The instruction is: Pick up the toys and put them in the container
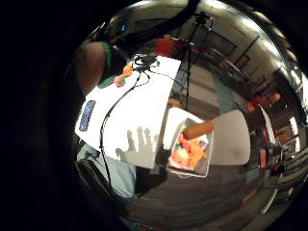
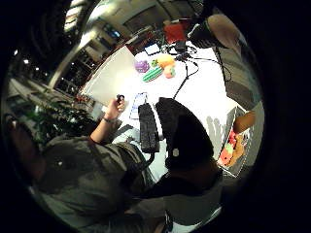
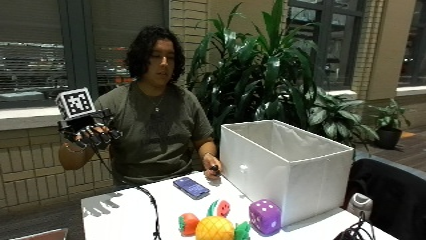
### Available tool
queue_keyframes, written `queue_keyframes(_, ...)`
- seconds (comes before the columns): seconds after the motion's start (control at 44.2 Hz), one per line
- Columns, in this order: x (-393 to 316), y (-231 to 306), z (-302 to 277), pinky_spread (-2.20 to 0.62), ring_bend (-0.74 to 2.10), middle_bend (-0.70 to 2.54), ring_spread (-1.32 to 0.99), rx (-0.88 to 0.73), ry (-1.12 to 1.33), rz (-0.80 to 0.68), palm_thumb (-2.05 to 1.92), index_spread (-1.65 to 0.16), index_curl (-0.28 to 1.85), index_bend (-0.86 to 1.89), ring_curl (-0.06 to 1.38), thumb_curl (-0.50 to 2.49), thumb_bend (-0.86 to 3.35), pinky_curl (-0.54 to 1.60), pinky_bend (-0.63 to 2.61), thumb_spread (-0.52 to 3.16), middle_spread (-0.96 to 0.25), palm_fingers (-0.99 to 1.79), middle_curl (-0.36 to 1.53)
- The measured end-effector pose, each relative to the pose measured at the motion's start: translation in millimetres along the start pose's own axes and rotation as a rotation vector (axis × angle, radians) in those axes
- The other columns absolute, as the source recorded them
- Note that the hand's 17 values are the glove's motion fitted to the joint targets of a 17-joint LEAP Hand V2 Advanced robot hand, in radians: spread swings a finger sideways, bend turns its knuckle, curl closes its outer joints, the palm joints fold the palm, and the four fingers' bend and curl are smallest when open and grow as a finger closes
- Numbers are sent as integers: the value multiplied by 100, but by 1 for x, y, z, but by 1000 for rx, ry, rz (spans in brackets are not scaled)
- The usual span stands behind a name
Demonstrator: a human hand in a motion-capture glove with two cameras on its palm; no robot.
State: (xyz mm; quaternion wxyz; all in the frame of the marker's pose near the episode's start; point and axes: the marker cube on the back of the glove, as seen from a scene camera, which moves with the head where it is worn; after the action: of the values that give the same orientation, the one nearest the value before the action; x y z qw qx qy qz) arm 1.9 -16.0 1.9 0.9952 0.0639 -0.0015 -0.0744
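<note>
Several toys already lay in the container [image 3: 286, 165], while the toys [image 3: 226, 225] on the table [image 3: 120, 220] waited and the gloved right hand [image 3: 90, 134] hovered open, holding nothing

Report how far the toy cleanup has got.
Partly done. Some orange and red toys already lie inside the white container. Nothing is in hand: the gloved right hand is raised beside the person, away from the table, holding no toy. Still left on the table: the purple die, pineapple toy, watermelon slice and a red-orange toy.
</note>
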Motion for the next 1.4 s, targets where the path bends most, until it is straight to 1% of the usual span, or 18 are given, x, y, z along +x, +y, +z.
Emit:
queue_keyframes(0.023,1,-5,1,-3,33,23,-11,45,-1,-50,-1,-14,4,24,5,0,0,8,44,46,-8,66,3)
queue_keyframes(0.068,6,-21,5,-4,35,22,-15,179,-4,-203,-1,-18,8,24,9,1,0,12,46,64,-11,64,5)
queue_keyframes(0.113,9,-29,7,-5,38,22,-18,245,-5,-297,-2,-22,11,24,12,2,0,16,47,78,-13,63,7)
queue_keyframes(0.158,11,-30,7,-5,39,22,-21,248,-5,-332,-2,-25,12,24,13,3,-1,18,49,91,-15,62,8)
queue_keyframes(0.294,13,-35,7,-8,41,21,-26,226,-6,-375,-3,-31,16,22,15,6,-1,21,51,116,-18,60,11)
queue_keyframes(0.385,9,-38,10,-8,42,21,-29,242,-32,-344,-3,-33,18,22,16,8,-2,22,51,126,-20,59,13)
queue_keyframes(0.453,4,-45,16,-9,43,22,-31,220,-60,-345,-3,-35,19,21,17,9,-2,23,51,131,-21,59,14)
queue_keyframes(0.498,-1,-56,22,-11,55,24,-34,198,-79,-366,-3,-35,18,15,20,10,-2,23,51,134,-22,70,16)
queue_keyframes(0.566,-13,-74,37,-15,65,29,-37,179,-92,-364,-2,-36,16,11,22,11,-1,23,51,138,-24,79,18)
queue_keyframes(0.656,-33,-99,62,-27,83,33,-40,162,-72,-303,0,-37,10,3,28,13,0,27,64,142,-28,95,20)
queue_keyframes(0.747,-53,-135,90,-34,101,42,-43,179,-22,-304,0,-37,3,-4,36,16,-2,35,81,135,-32,103,24)
queue_keyframes(0.928,-93,-204,147,-42,126,70,-47,154,75,-285,4,-39,-3,1,49,21,0,48,105,127,-39,102,36)
queue_keyframes(0.996,-103,-223,167,-45,136,87,-49,115,113,-268,6,-39,-3,2,55,22,0,52,111,126,-41,101,43)
queue_keyframes(1.086,-115,-237,188,-48,149,105,-53,20,118,-224,7,-39,-2,5,62,24,-1,58,119,123,-44,94,52)
queue_keyframes(1.132,-118,-243,196,-49,155,113,-54,0,131,-210,7,-39,-2,6,65,24,-2,61,125,121,-46,89,57)
queue_keyframes(1.29,-120,-254,213,-53,168,134,-60,15,213,-194,8,-39,2,17,75,26,-2,71,139,116,-49,80,70)
queue_keyframes(1.403,-117,-258,219,-55,172,143,-62,-2,157,-184,11,-40,6,24,81,28,-1,76,144,115,-50,78,79)
